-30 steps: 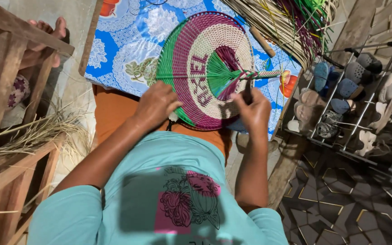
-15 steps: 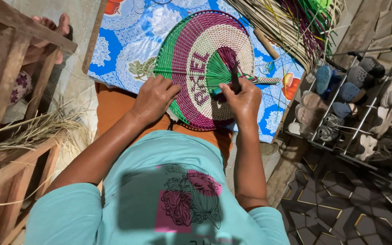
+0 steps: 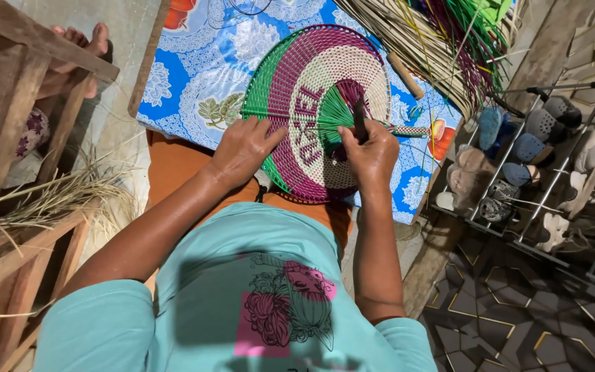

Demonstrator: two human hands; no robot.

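Resting on a blue floral cloth (image 3: 194,89) over the lap, the woven fan (image 3: 315,103) is mid-finishing: left hand (image 3: 242,148) presses its 8 o'clock rim, fingers spread, while right hand (image 3: 372,155) grips a dark tool (image 3: 359,120), probably needing careful threading next.

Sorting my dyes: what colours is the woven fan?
Green, purple and cream bands on the woven fan, seen from the head camera.

Left hand (image 3: 242,148) on woven fan (image 3: 311,110), right hand (image 3: 373,155) gripping dark tool (image 3: 359,120)
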